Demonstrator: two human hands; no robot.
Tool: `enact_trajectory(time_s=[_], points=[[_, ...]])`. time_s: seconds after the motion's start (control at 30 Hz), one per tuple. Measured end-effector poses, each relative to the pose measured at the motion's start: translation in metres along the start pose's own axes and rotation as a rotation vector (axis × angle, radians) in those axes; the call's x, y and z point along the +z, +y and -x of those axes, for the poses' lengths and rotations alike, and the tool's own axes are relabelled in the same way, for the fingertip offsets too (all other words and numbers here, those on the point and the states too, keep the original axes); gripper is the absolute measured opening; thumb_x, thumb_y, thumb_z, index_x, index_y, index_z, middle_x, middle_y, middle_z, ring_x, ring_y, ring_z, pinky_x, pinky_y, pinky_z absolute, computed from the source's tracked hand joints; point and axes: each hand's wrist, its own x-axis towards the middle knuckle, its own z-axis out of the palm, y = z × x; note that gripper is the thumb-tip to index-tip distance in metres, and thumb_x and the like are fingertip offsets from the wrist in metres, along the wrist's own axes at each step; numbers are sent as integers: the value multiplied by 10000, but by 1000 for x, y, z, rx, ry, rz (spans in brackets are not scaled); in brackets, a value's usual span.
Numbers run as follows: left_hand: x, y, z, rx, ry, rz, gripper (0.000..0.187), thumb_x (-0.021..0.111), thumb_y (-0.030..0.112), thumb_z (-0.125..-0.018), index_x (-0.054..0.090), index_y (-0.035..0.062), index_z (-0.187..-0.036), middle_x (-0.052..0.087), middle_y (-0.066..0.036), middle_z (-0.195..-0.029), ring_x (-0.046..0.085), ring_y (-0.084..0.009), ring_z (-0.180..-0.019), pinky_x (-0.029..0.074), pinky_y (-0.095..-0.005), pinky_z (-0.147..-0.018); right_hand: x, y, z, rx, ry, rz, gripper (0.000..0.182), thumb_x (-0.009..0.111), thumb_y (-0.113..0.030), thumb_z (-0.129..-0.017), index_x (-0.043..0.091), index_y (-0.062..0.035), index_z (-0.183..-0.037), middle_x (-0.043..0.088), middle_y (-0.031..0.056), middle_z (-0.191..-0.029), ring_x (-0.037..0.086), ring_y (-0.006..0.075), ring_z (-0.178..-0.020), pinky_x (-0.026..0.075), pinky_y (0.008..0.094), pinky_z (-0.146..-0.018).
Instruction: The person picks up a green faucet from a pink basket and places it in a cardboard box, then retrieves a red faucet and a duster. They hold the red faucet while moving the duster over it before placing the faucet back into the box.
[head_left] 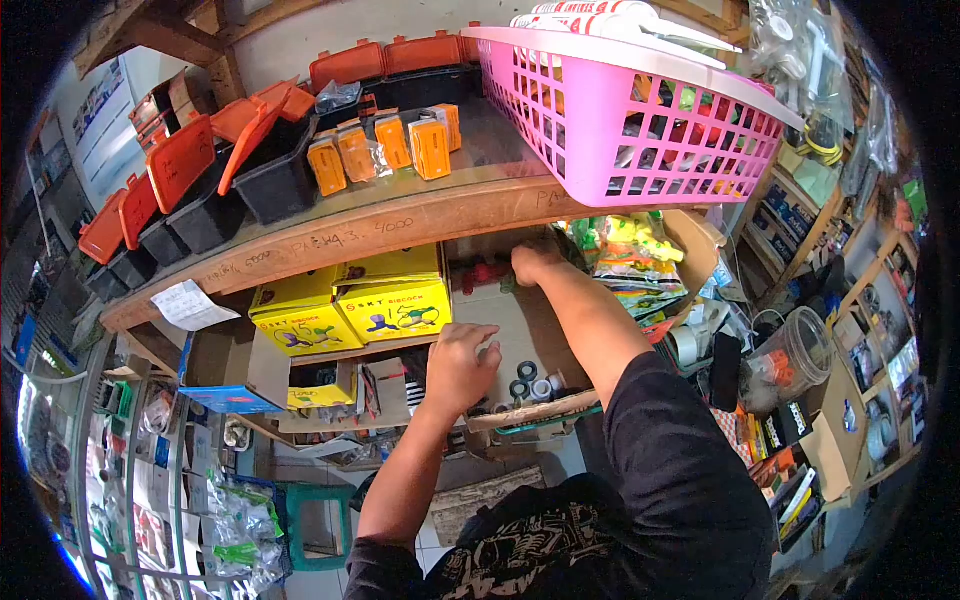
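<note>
My right hand (535,262) reaches into an open cardboard box (545,330) under the wooden shelf, close to some red items (482,274); its fingertips are hidden. Over the left side of that box hangs my left hand (466,368), its fingers apart and nothing in them. Just left of it stand yellow bibcock boxes (395,295). Several tape-like rolls (541,388) lie at the near end of the cardboard box. To the right of my right hand are colourful plastic packets (635,255).
A pink basket (680,130) overhangs the wooden shelf edge (350,232) above my hands. Black bins with orange lids (275,165) and small orange boxes (430,148) stand on that shelf. A clear plastic jar (795,350) is at the right, a green stool (318,520) below.
</note>
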Motion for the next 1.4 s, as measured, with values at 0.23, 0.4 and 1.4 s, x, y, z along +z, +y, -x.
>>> enact_trajectory(time_s=[0.23, 0.4, 1.4], points=[[4, 2, -1, 2, -6, -3, 197, 624, 108, -710, 659, 48, -894, 642, -126, -868, 569, -306, -855, 462, -380, -758, 3, 0, -3, -23, 48, 47, 319, 523, -72, -775, 626, -57, -1076, 564, 139, -1181, 507, 283, -1140, 408, 401, -940], [3, 1, 0, -1, -17, -7, 192, 628, 111, -710, 659, 51, -889, 643, -121, -863, 571, -303, -849, 462, -381, -754, 46, 1, -49, 123, 178, -38, 292, 522, -57, -784, 639, -58, -1052, 586, 140, -1142, 549, 286, -1085, 438, 391, -908], [-10, 2, -2, -45, -55, 60, 164, 602, 117, -722, 648, 37, -857, 634, -135, -828, 568, -311, -816, 455, -381, -753, 17, 9, 9, 218, 83, -460, 392, 451, -73, -818, 513, -90, -1205, 479, 169, -1260, 482, 300, -1148, 406, 376, -954]])
